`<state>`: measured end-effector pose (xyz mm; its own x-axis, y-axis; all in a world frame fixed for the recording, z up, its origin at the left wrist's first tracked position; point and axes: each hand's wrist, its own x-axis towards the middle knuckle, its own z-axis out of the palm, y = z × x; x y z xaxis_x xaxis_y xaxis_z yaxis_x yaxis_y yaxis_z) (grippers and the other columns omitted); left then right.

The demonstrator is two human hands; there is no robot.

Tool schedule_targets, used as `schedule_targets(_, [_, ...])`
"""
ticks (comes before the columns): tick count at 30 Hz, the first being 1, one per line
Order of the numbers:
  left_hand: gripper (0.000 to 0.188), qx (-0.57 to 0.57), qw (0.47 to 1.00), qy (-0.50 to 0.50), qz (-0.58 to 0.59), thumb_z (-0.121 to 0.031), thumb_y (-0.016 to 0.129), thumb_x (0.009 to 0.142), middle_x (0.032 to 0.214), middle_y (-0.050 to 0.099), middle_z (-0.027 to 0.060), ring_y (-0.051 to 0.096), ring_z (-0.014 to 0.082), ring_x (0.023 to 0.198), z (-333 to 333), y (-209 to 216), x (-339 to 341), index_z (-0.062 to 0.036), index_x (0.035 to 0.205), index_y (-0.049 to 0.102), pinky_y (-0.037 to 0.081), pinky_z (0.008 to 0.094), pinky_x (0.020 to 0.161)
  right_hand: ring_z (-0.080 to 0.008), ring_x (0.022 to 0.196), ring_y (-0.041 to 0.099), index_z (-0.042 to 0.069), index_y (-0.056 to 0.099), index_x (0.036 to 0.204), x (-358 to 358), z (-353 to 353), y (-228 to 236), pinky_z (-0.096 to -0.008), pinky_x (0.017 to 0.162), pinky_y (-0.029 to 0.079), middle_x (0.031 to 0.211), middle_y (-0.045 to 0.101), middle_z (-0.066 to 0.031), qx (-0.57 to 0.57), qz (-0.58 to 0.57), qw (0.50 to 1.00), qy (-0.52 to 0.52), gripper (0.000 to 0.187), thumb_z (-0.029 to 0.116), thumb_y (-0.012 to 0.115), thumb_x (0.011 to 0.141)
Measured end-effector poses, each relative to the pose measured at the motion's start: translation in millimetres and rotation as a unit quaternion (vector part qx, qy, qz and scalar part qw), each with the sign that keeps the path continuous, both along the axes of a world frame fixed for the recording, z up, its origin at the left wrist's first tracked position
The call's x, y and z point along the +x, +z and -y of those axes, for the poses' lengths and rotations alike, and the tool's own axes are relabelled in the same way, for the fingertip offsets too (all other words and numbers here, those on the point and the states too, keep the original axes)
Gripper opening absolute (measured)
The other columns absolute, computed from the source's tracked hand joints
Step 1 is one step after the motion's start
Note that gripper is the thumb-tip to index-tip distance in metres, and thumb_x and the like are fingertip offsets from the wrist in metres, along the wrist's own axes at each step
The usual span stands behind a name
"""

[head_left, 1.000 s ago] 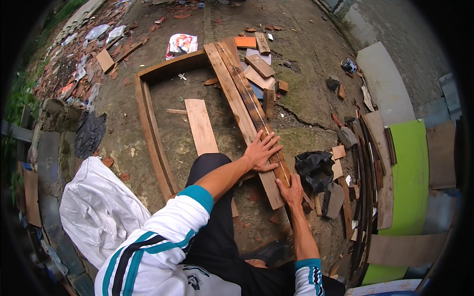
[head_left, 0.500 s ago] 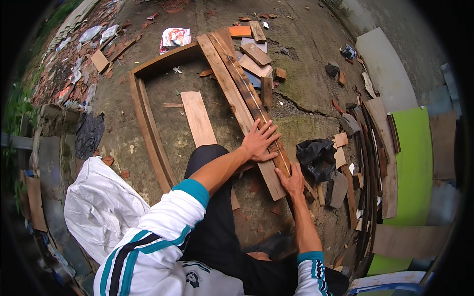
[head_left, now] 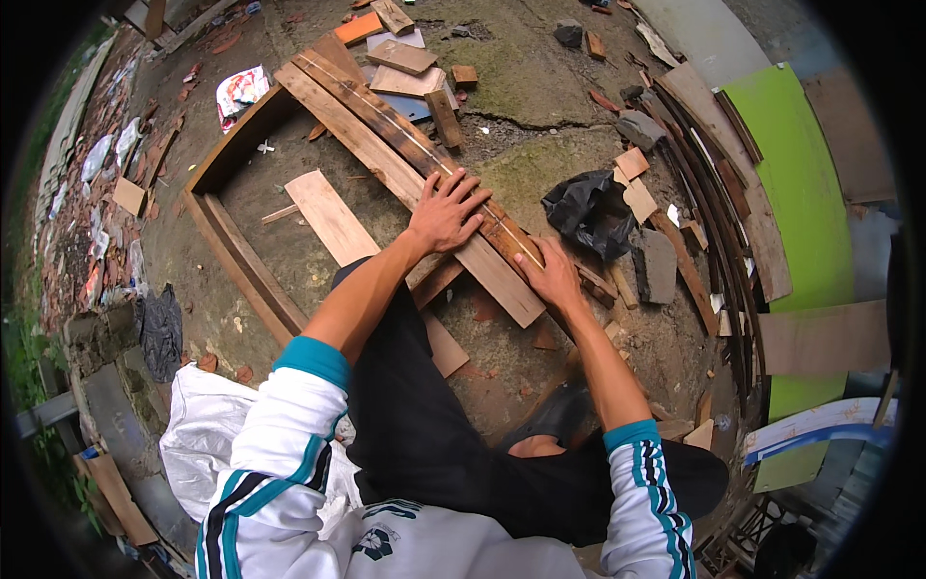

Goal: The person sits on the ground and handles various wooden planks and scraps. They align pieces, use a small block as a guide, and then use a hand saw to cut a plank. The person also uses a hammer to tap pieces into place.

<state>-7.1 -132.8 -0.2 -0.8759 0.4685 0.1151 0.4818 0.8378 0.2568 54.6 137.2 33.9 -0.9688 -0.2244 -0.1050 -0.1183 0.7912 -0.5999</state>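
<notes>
A long dark-stained wooden plank (head_left: 386, 118) with a thin pale line along its top lies diagonally ahead of me. Close along its left side runs a lighter plank (head_left: 371, 145). My left hand (head_left: 449, 210) rests flat across both, fingers spread. At the near end of the dark plank, my right hand (head_left: 552, 274) is closed around its right edge, thumb on top; the undersides of its fingers are hidden. Both planks lie over the right side of a brown wooden frame (head_left: 217, 159), whose inside holds a loose pale board (head_left: 328, 214).
Offcuts (head_left: 403, 56) are heaped beyond the planks. A black plastic bag (head_left: 590, 212) and a grey block (head_left: 656, 265) lie to the right, before long dark strips and a green panel (head_left: 805, 193). A white sack (head_left: 198, 434) sits at lower left.
My view has swung, so the planks and frame appear farther left and more slanted. Both hands stay at about the same places on the wood.
</notes>
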Motion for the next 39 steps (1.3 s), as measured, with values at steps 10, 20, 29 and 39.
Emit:
schedule_targets(10, [0.054,0.019,0.997,0.068,-0.002,-0.045,0.049,0.097,0.154,0.042,0.0100,0.024,0.0319,0.152,-23.1,-1.5,2.9,-0.0172,0.143,0.052,0.008,0.0595,0.123,-0.0353,0.096,0.067,0.002,0.070,0.106,16.8,-41.8,-9.5,-0.0405,0.083,0.052,0.103,0.067,-0.0149,-0.106,-0.094,0.979,-0.147,0.021,0.018,0.062,0.096])
schedule_targets(20, [0.051,0.037,0.994,0.090,-0.038,-0.039,0.052,0.094,0.151,0.045,0.0087,0.027,0.0312,0.151,-31.8,-6.4,5.1,-0.0147,0.139,0.055,0.011,0.0593,0.123,-0.0323,0.100,0.069,0.006,0.074,0.112,25.9,-211.0,-24.4,-0.0429,0.089,0.053,0.110,0.073,-0.0176,0.042,-0.007,0.902,-0.430,0.029,0.021,0.059,0.092])
schedule_targets(29, [0.046,0.042,0.992,0.088,-0.075,-0.039,0.054,0.097,0.150,0.049,0.0075,0.033,0.0308,0.148,-29.4,-14.7,1.4,-0.0184,0.138,0.058,0.015,0.0574,0.122,-0.0366,0.112,0.067,0.006,0.076,0.108,58.7,-256.9,-34.2,-0.0436,0.100,0.050,0.119,0.071,-0.0211,0.070,0.155,0.895,-0.412,0.034,0.031,0.063,0.089])
schedule_targets(39, [0.046,0.043,0.991,0.094,-0.087,-0.040,0.055,0.097,0.151,0.050,0.0063,0.033,0.0304,0.149,-30.2,-17.8,1.1,-0.0203,0.138,0.059,0.015,0.0544,0.123,-0.0122,0.077,0.066,0.002,0.067,0.104,76.7,-236.5,107.5,-0.0279,0.065,0.054,0.095,0.069,-0.0065,-0.249,0.293,0.885,-0.264,0.017,0.004,0.055,0.092])
